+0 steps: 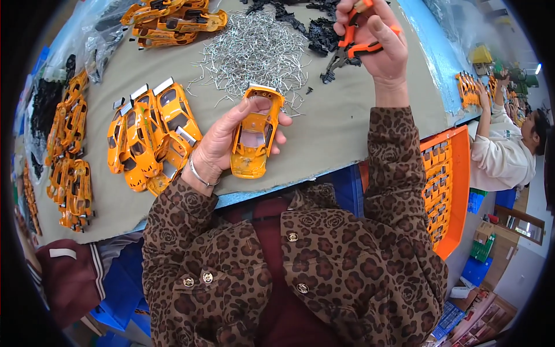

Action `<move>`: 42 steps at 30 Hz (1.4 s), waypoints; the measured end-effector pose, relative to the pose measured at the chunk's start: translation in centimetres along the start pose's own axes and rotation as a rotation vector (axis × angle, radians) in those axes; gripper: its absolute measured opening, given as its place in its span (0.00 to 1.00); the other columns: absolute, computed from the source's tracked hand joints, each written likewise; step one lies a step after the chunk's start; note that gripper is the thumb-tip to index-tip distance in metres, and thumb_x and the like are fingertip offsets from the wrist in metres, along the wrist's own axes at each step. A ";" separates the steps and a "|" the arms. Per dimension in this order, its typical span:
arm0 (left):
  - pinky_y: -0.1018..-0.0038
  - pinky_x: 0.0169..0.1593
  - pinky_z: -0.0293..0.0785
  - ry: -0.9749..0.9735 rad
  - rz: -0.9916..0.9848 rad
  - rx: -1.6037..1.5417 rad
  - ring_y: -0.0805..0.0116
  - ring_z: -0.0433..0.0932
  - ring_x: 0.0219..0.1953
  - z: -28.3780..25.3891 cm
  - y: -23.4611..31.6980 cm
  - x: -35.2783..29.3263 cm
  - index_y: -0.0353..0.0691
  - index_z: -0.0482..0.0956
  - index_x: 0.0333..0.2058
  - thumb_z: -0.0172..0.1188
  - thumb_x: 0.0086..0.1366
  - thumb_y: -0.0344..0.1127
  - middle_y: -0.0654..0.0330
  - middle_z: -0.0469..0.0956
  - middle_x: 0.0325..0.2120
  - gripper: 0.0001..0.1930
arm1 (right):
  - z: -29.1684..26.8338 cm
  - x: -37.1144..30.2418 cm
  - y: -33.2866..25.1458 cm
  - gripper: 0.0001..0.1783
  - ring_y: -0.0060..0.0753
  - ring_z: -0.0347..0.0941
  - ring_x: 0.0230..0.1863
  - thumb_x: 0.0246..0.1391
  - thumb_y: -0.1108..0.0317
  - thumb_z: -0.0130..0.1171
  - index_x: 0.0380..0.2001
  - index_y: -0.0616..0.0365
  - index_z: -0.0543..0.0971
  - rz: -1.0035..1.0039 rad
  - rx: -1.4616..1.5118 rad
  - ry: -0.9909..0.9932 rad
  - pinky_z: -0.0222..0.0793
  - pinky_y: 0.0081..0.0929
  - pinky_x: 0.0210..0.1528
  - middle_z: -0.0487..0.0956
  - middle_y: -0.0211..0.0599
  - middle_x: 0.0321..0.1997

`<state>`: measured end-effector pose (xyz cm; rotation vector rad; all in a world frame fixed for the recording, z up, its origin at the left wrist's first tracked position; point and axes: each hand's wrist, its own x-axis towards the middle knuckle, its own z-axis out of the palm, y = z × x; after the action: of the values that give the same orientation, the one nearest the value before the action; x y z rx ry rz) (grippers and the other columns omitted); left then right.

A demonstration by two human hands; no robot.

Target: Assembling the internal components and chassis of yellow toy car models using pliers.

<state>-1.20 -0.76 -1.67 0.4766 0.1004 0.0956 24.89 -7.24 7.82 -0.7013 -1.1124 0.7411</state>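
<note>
Head: left fingers [280,137] grip one car shell [251,151]; right fingers [380,28] hold one pliers [348,38].

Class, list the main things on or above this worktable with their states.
Orange plastic car shell: held in the left fingers
Orange-handled metal pliers: handles spread apart, held in the right fingers
Bent silver wires: loose, tangled in a heap
Black plastic parts: loose, heaped
Glossy orange car shells with white spoilers: piled, overlapping
Clear plastic bag: crumpled

A head-worn fisheye looks down from close above hands [215,140] and table [332,130].
</note>
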 end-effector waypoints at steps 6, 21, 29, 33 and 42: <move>0.62 0.42 0.77 0.030 0.019 0.040 0.56 0.76 0.41 0.1 0.2 -0.5 0.42 0.65 0.55 0.47 0.65 0.55 0.44 0.70 0.48 0.27 | -0.1 1.3 0.9 0.30 0.30 0.70 0.36 0.52 0.63 0.58 0.56 0.65 0.65 0.186 0.032 -0.104 0.69 0.24 0.37 0.73 0.40 0.39; 0.59 0.46 0.76 0.197 0.133 0.057 0.59 0.77 0.42 0.6 0.6 0.1 0.35 0.69 0.49 0.42 0.63 0.64 0.49 0.74 0.41 0.34 | -0.4 -2.6 0.7 0.25 0.35 0.65 0.40 0.56 0.66 0.50 0.55 0.66 0.64 0.036 -0.399 0.353 0.64 0.36 0.41 0.71 0.44 0.44; 0.55 0.45 0.76 0.194 0.123 0.061 0.55 0.77 0.42 0.4 0.8 0.8 0.35 0.69 0.49 0.46 0.63 0.62 0.48 0.74 0.41 0.33 | 7.2 -4.9 -2.1 0.25 0.29 0.62 0.38 0.55 0.70 0.51 0.56 0.64 0.63 -0.243 0.290 0.097 0.63 0.31 0.39 0.69 0.37 0.38; 0.51 0.48 0.73 0.237 0.107 0.088 0.50 0.75 0.46 0.4 0.8 0.5 0.34 0.68 0.51 0.40 0.64 0.64 0.50 0.72 0.45 0.35 | 9.3 -4.9 0.6 0.28 0.28 0.60 0.37 0.56 0.62 0.52 0.58 0.59 0.63 -0.216 0.358 0.017 0.60 0.31 0.38 0.68 0.33 0.37; 0.50 0.48 0.73 0.186 0.078 0.059 0.47 0.74 0.47 0.4 0.9 0.3 0.34 0.68 0.51 0.39 0.64 0.64 0.51 0.72 0.47 0.36 | 9.2 -5.6 2.7 0.28 0.28 0.60 0.37 0.58 0.57 0.50 0.59 0.57 0.62 -0.159 0.179 0.016 0.59 0.30 0.36 0.68 0.34 0.40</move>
<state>-0.95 -0.12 -0.88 0.5305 0.2679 0.2136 14.26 -9.10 5.39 -0.4616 -1.0593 0.6879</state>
